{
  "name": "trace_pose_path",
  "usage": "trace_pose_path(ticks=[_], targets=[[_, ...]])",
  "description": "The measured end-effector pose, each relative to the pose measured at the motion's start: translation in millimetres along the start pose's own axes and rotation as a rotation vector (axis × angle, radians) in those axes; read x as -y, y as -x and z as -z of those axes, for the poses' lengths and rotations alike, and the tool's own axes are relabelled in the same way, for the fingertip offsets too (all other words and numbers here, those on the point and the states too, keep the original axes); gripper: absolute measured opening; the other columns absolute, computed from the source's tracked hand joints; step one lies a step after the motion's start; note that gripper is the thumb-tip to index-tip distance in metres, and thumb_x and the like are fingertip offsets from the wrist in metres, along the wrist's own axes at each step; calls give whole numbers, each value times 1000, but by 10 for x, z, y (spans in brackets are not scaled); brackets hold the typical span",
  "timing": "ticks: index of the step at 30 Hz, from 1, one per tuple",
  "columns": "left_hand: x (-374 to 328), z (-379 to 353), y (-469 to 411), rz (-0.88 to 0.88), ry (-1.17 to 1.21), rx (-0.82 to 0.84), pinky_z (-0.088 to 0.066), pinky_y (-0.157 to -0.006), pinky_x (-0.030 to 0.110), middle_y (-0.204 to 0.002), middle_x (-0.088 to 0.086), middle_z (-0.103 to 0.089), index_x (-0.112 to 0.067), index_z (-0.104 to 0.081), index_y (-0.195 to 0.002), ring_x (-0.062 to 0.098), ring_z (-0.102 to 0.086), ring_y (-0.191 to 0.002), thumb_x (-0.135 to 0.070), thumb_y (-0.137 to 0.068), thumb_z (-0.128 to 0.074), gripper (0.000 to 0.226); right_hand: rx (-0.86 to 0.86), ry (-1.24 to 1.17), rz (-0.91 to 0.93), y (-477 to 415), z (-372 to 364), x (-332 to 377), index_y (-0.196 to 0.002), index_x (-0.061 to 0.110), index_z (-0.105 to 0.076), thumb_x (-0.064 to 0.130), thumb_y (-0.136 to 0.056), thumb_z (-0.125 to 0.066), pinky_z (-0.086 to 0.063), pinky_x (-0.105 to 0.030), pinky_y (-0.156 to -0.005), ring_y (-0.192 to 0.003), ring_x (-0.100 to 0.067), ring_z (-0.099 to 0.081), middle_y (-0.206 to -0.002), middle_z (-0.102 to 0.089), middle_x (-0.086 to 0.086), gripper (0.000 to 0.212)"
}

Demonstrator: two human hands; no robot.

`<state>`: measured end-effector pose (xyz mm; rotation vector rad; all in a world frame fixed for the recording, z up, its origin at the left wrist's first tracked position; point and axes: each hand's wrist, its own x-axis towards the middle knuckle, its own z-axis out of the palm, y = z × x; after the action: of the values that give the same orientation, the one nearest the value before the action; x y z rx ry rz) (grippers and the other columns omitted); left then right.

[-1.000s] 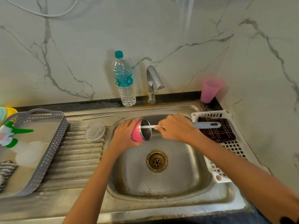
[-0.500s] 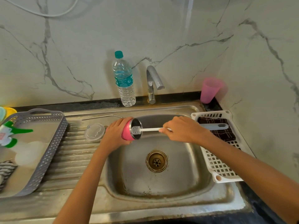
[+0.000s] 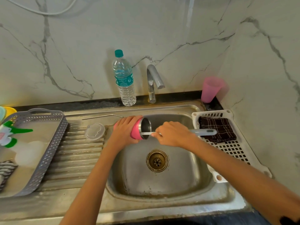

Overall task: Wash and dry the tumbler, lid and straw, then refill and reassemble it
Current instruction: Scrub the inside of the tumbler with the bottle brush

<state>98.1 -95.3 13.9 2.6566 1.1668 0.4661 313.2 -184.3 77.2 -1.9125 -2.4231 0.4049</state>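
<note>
My left hand grips the pink steel tumbler, held on its side over the sink with its mouth facing right. My right hand holds a grey-handled bottle brush; its thin white shaft runs into the tumbler's mouth and the bristle head is hidden inside. The clear lid lies flat on the ribbed drainboard left of the sink. The bent metal straw lies along the drainboard's back edge.
A water bottle and the tap stand behind the sink, a pink cup in the back right corner. A white basket with a dark checked cloth sits right of the sink. A grey tray sits far left.
The brush was drawn partly out so its bristles showed at the mouth, then pushed back into the tumbler. The tumbler shifted slightly left and back right.
</note>
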Motion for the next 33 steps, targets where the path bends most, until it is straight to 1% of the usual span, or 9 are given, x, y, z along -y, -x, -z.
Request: trace_pose_path(ticks=[2, 6, 12, 17, 20, 26, 29, 31, 33], targets=[[-40, -34, -37, -9, -8, 16, -40, -105, 48, -135, 3, -52, -24, -40, -143, 27, -50, -123, -33, -57, -86, 98, -8, 8, -2, -57, -55, 62, -90, 15, -65, 42, -101, -34, -46, -33, -64, -65, -21, -55, -67, -52, -1, 43], [211, 22, 81, 54, -28, 1, -45, -99, 53, -134, 3, -53, -29, -34, -141, 29, -52, -120, -35, -56, -87, 101, 29, -37, -17, 137, -4, -202, -73, 21, -57, 44, -101, -34, -48, -32, -68, -63, -14, -56, -65, -56, 0, 43], [-92, -69, 6, -19, -42, 42, -36, -106, 47, -135, 1, -53, -27, -41, -143, 27, -49, -125, -34, -54, -85, 99, 12, 93, -30, -2, -166, -56, -94, 13, -66, 43, -102, -31, -44, -32, -65, -69, -22, -57, -74, -58, -4, 46], [237, 49, 155, 87, 4, 31, -43, -102, 51, -137, 3, -52, -26, -36, -145, 28, -51, -122, -36, -56, -86, 102, -6, 57, -63, 136, -129, -386, -97, 18, -68, 43, -102, -30, -49, -34, -73, -76, -20, -62, -81, -65, -5, 46], [182, 94, 89, 74, -5, 95, -42, -104, 50, -140, 1, -49, -27, -35, -146, 28, -48, -125, -41, -57, -83, 102, -39, 96, -57, 75, -125, -378, -83, 17, -62, 44, -101, -31, -44, -31, -66, -68, -18, -59, -70, -58, -1, 45], [214, 77, 111, 60, 115, 193, -37, -111, 45, -146, 1, -42, -23, -32, -147, 23, -39, -135, -41, -56, -83, 106, -58, 95, -35, 26, -131, -357, -77, 20, -54, 44, -101, -31, -47, -32, -65, -67, -19, -58, -68, -56, 0, 41], [146, 110, 123, 95, 232, 231, -34, -107, 32, -142, -3, -42, -24, -31, -147, 13, -38, -128, -48, -54, -79, 107, -61, 146, -25, 47, -22, -375, -77, 21, -56, 45, -101, -31, -47, -32, -65, -65, -17, -57, -65, -54, 2, 42], [52, 72, 106, 98, 239, 277, -31, -102, 25, -134, -11, -41, -27, -30, -146, 9, -37, -121, -39, -58, -85, 105, -75, 209, 5, -16, 2, -271, -80, 20, -59, 45, -101, -31, -43, -30, -59, -62, -17, -55, -63, -52, 2, 43], [73, 39, 122, 100, 268, 290, -33, -104, 26, -132, -14, -39, -32, -29, -144, 10, -40, -121, -31, -60, -88, 103, -79, 235, 31, -66, -11, -210, -80, 19, -59, 44, -101, -31, -38, -29, -56, -61, -16, -54, -63, -51, 2, 43]])
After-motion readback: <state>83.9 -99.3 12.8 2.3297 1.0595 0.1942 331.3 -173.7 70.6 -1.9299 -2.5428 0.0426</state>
